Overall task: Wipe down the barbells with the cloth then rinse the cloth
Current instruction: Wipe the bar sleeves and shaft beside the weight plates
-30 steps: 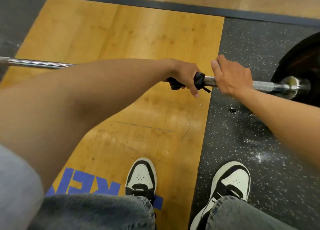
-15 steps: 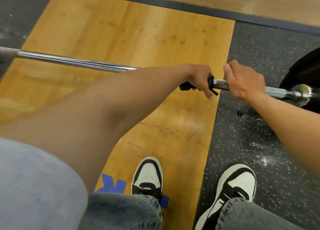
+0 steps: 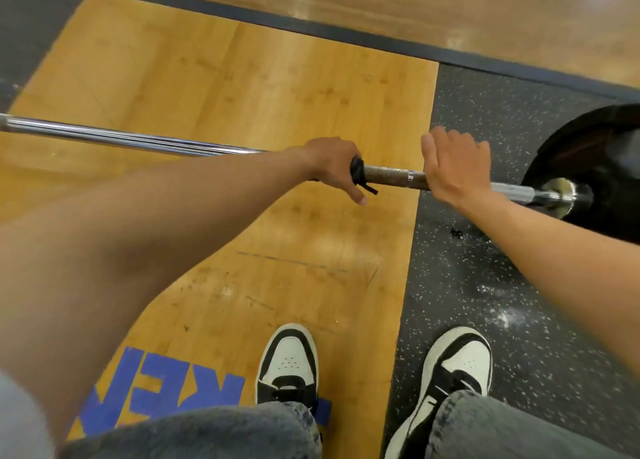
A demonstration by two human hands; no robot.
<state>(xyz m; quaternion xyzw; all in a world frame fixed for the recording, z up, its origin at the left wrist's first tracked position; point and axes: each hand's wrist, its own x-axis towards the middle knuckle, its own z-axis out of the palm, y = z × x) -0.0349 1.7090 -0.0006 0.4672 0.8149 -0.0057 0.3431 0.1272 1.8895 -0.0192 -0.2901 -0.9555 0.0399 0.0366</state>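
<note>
While the barbell lies across the wooden platform, my left hand clenches the black cloth around its shaft; my right hand grasps the bar just beside, near the black plate on rubber flooring.
</note>
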